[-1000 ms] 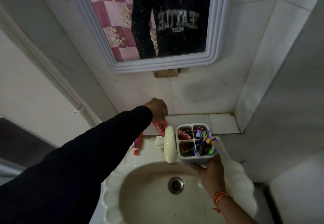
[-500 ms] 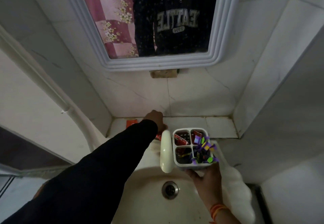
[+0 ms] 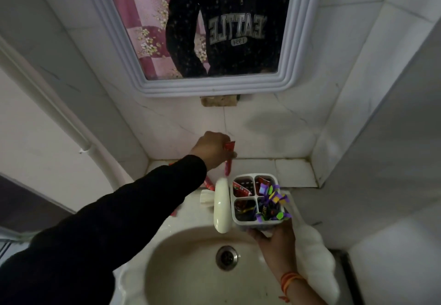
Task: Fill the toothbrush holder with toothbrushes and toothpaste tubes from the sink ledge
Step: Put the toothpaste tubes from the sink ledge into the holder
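Note:
My right hand [image 3: 276, 238] holds a white toothbrush holder [image 3: 255, 224] with four compartments from below, over the basin's back rim. Red toothpaste tubes stand in its two far compartments, and several purple-and-green toothbrushes [image 3: 272, 199] fill the near right one. My left hand [image 3: 211, 151] is raised above the tiled ledge [image 3: 291, 171], shut on a red toothpaste tube [image 3: 228, 159] that hangs upright, just left of and behind the holder. Another red tube [image 3: 208, 183] lies on the ledge, partly hidden by my left sleeve.
A white tap [image 3: 220, 209] juts over the basin [image 3: 191, 276] right beside the holder's left side. The drain [image 3: 226, 257] sits below. A framed mirror [image 3: 214, 30] hangs on the tiled wall above. A wall corner closes off the ledge on the right.
My left hand has lifted off the ledge with a red toothpaste tube in its fingers. The holder in my right hand has stayed put.

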A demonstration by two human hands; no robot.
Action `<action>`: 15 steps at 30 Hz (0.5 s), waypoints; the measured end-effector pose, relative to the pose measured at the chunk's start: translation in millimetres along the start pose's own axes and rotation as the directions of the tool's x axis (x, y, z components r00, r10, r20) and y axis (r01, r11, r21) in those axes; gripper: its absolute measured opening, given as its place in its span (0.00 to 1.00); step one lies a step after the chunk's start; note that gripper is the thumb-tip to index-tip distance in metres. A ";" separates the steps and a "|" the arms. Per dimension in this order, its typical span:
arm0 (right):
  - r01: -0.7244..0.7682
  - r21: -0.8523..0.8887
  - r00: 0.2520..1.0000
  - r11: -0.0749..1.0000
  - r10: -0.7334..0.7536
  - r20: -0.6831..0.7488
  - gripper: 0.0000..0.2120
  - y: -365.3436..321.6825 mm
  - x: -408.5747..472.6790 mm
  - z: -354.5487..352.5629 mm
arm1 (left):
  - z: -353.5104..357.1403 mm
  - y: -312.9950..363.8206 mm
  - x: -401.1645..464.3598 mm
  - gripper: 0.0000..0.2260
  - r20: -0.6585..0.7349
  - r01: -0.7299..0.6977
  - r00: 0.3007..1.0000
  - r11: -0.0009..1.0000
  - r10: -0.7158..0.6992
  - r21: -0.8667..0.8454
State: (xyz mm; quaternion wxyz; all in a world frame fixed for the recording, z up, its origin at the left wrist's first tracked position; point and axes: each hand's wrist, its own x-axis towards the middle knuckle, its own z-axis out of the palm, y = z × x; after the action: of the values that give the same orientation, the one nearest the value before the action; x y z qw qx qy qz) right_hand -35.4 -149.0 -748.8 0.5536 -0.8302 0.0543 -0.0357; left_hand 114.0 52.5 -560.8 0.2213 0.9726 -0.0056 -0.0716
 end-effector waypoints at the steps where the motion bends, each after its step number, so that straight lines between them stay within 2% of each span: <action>1: -0.001 0.003 1.000 1.000 0.001 0.000 0.44 -1.6 -0.7 -0.4 | -10.1 6.2 -8.8 0.08 -0.043 -0.060 0.997 0.998 0.059 -0.013; 4: 0.010 0.001 1.000 1.000 -0.010 -0.005 0.43 -5.7 -2.1 -2.0 | -37.8 24.7 -33.7 0.05 -0.144 -0.204 0.970 0.978 0.197 -0.036; 6: 0.020 -0.009 1.000 1.000 -0.020 -0.001 0.43 -6.6 -2.4 -2.7 | -52.3 34.7 -47.1 0.04 -0.137 -0.262 0.956 0.965 0.261 0.010; 9: 0.019 -0.025 1.000 1.000 -0.019 0.000 0.42 -7.9 -3.0 -3.7 | -57.9 45.9 -59.1 0.06 -0.036 -0.310 0.947 0.939 0.318 0.147; 11: 0.017 -0.023 1.000 1.000 -0.017 -0.001 0.42 -9.8 -3.6 -4.8 | -47.5 48.9 -62.8 0.07 0.050 -0.296 0.955 0.932 0.292 0.208; 15: 0.023 -0.010 1.000 1.000 -0.023 -0.003 0.41 -13.7 -4.4 -5.5 | -18.5 46.3 -65.7 0.09 0.193 -0.293 0.948 0.930 0.253 0.224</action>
State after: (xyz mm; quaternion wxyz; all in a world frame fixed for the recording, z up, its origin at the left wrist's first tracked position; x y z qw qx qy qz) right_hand -39.7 -148.3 -734.0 0.5488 -0.8336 0.0456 -0.0431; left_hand 52.5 21.5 -515.4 0.1039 0.9733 -0.1679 -0.1170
